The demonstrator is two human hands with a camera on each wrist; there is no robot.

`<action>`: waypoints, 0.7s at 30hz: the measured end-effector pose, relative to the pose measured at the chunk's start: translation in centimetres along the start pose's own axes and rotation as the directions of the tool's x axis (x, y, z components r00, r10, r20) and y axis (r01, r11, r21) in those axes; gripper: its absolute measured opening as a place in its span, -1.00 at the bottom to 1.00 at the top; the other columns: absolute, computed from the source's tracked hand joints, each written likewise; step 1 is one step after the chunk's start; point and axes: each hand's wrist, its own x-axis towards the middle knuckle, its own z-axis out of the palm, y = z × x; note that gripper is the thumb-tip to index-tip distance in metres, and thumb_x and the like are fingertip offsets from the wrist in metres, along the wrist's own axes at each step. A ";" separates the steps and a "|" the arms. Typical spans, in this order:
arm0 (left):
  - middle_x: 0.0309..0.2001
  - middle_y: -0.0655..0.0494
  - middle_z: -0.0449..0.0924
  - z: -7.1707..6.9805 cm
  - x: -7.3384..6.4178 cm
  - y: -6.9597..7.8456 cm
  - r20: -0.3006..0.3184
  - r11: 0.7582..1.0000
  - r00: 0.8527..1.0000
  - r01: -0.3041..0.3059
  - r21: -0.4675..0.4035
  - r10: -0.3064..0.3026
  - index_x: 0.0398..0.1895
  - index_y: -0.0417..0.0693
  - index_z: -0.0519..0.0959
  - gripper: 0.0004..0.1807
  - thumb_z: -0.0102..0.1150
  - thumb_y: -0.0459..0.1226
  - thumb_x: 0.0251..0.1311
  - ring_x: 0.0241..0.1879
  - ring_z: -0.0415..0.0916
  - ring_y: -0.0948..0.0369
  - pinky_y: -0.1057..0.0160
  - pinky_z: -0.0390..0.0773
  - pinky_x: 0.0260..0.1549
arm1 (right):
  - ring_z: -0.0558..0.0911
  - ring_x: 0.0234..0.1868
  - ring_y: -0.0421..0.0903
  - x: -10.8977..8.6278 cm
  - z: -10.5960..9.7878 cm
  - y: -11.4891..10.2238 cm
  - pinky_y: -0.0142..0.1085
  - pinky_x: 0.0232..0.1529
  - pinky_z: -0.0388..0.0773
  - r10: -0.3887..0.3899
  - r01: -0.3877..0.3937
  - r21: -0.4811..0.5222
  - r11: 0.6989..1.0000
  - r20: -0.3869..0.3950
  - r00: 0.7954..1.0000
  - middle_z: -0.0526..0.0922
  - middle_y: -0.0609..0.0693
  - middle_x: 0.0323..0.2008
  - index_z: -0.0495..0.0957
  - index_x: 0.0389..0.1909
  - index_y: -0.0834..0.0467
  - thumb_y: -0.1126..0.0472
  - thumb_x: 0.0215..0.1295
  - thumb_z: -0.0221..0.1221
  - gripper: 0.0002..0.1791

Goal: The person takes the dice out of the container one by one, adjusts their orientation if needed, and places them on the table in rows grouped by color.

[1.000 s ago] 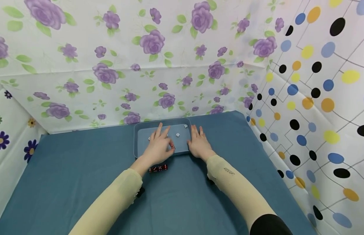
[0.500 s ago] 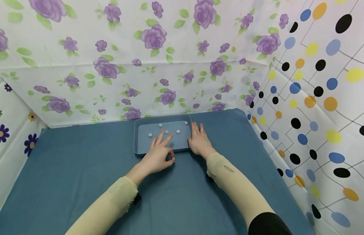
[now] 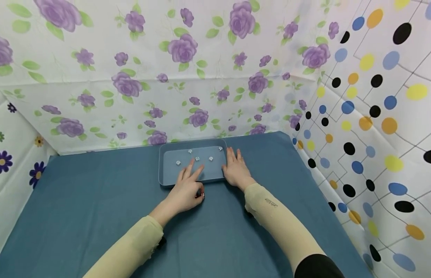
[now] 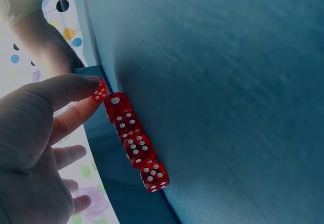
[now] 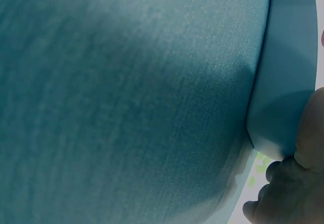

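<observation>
My left hand (image 3: 184,194) is just in front of the blue-grey tray (image 3: 213,172). Thumb and index finger pinch a red die (image 4: 99,89) with white pips; the other fingers stretch out over the tray's near rim. The pinched die is at the end of a row of several red dice (image 4: 137,148), lined up along the tray's front wall and mostly covered by the hand in the head view. My right hand (image 3: 236,170) rests at the tray's right side with its fingers straight. In the right wrist view its fingers (image 5: 310,138) lie against the tray's wall.
Several white dice lie scattered inside the tray, among them one near the left (image 3: 178,163) and one in the far right corner (image 3: 220,148). A blue cloth (image 3: 97,208) covers the table. A flowered sheet (image 3: 132,100) hangs behind, a dotted one (image 3: 365,154) at the right.
My left hand has drawn back from over the tray to its front edge, bringing the red die down to the row's end. The right hand has stayed at the tray's side.
</observation>
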 end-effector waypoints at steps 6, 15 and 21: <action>0.64 -0.20 0.19 0.4 -0.2 0.0 -0.003 1.000 1.000 0.005 -0.010 -0.005 -0.43 0.20 0.75 -0.86 0.58 -0.16 0.22 0.68 -0.29 -0.32 -0.42 0.02 0.49 | -0.31 0.73 0.20 0.0 0.3 0.2 0.07 0.66 -0.17 0.000 0.000 0.005 1.000 -0.004 1.000 -0.21 0.08 0.75 -0.28 0.76 0.13 -0.04 0.75 -0.07 -0.16; 0.61 -0.20 0.25 0.5 -0.1 -0.1 -0.023 1.000 1.000 0.007 0.011 -0.007 -0.43 0.18 0.76 -0.87 0.58 -0.18 0.21 0.68 -0.25 -0.33 -0.43 0.07 0.47 | -0.26 0.73 0.21 -0.4 -0.5 -0.4 0.09 0.66 -0.12 -0.005 0.005 -0.006 1.000 -0.010 1.000 -0.18 0.12 0.75 -0.24 0.75 0.18 -0.01 0.75 -0.05 -0.17; 0.60 -0.22 0.25 0.5 -0.2 0.0 -0.015 1.000 1.000 0.001 0.028 -0.001 -0.44 0.16 0.76 -0.87 0.57 -0.19 0.21 0.67 -0.23 -0.34 -0.43 0.09 0.47 | -0.30 0.73 0.20 -0.1 0.1 0.0 0.08 0.66 -0.17 0.006 -0.006 0.005 1.000 0.002 1.000 -0.21 0.10 0.75 -0.27 0.76 0.15 -0.03 0.74 -0.06 -0.16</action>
